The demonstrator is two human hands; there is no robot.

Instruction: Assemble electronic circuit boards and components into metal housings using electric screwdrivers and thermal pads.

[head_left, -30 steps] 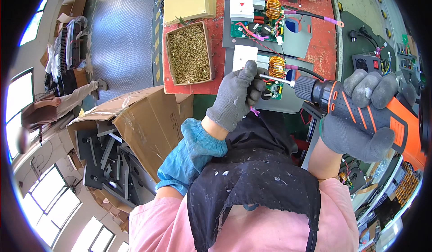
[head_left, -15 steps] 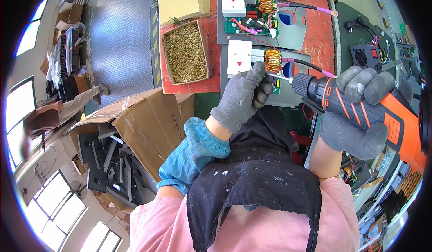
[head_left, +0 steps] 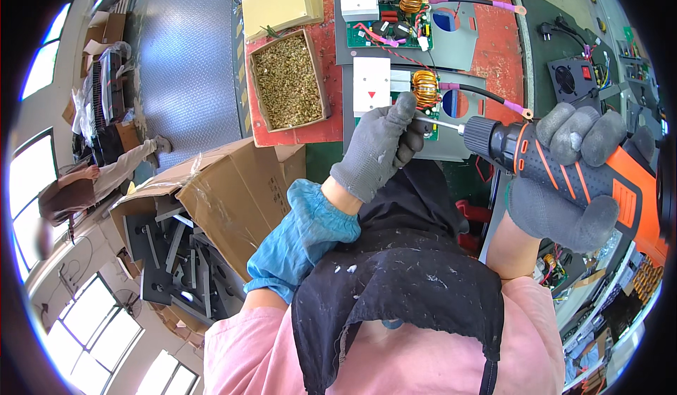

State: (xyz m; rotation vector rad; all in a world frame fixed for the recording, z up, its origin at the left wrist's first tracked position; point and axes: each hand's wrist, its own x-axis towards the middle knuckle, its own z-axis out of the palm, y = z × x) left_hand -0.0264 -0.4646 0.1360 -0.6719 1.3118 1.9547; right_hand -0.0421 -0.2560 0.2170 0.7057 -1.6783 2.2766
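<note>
My right hand [head_left: 564, 183], in a grey glove, is wrapped round an orange and black cordless drill [head_left: 557, 166]. The drill lies level, with its chuck pointing left. From the chuck a thin screwdriver bit [head_left: 444, 124] runs to my left hand [head_left: 384, 138], also gloved in grey. The left fingers are pinched round the bit's tip; whether a screw sits there is hidden. Just beyond them lies the nearer circuit board assembly [head_left: 434, 131], with a white cover [head_left: 371, 85], a copper-wound coil [head_left: 425, 88] and a black cable ending in a ring terminal [head_left: 527, 114]. My hands partly cover it.
A second, similar assembly [head_left: 384, 35] lies farther back on the red table [head_left: 497, 57]. To the left stand a box of small brass-coloured screws [head_left: 285, 78] and a stack of yellowish sheets [head_left: 282, 7]. A cardboard box [head_left: 233, 205] holds dark metal parts. Another person [head_left: 92, 180] is at far left.
The drill has shifted slightly right, and a little more of the bit shows between chuck and left fingers. The left hand keeps its pinch. The table scene has moved slightly up and left in view.
</note>
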